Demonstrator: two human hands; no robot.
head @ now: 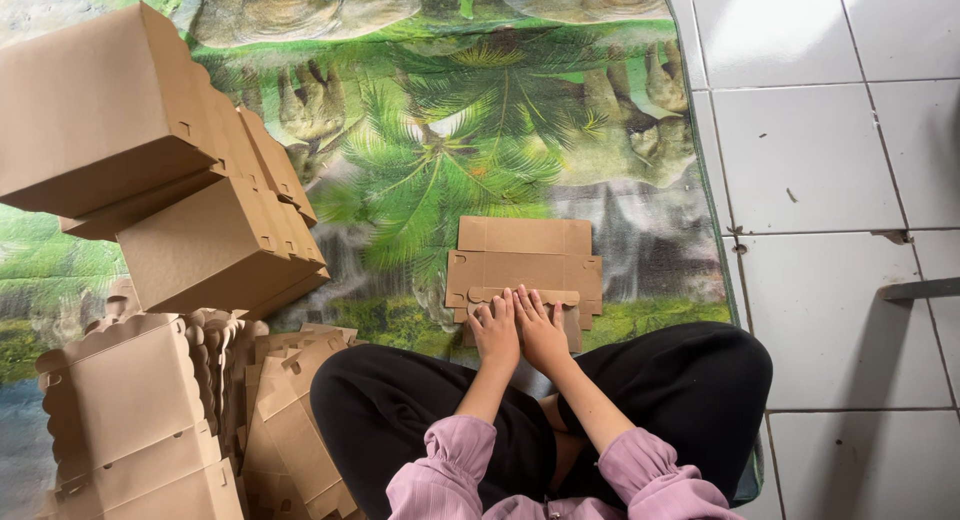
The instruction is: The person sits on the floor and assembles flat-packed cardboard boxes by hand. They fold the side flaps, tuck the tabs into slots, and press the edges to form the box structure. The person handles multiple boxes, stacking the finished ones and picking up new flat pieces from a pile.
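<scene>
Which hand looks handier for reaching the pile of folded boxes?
Probably the left hand. Both hands press the flat cardboard blank, but the folded boxes are stacked on the person's left, so the right hand would have to cross over.

soft, even daylight; mild glare on the white floor tiles (800, 150); sharp focus, slight wide-angle stretch at edges.

1. A home floor used as a work spot — white ceramic tiles (800, 160) with a printed mat (450, 130) of palm trees and rocks spread over them.
2. The person sits cross-legged on the mat rather than at a bench.
3. Folded brown cardboard boxes (150, 160) and flat blanks (290, 420) stand piled alongside — small-scale hand assembly.
</scene>
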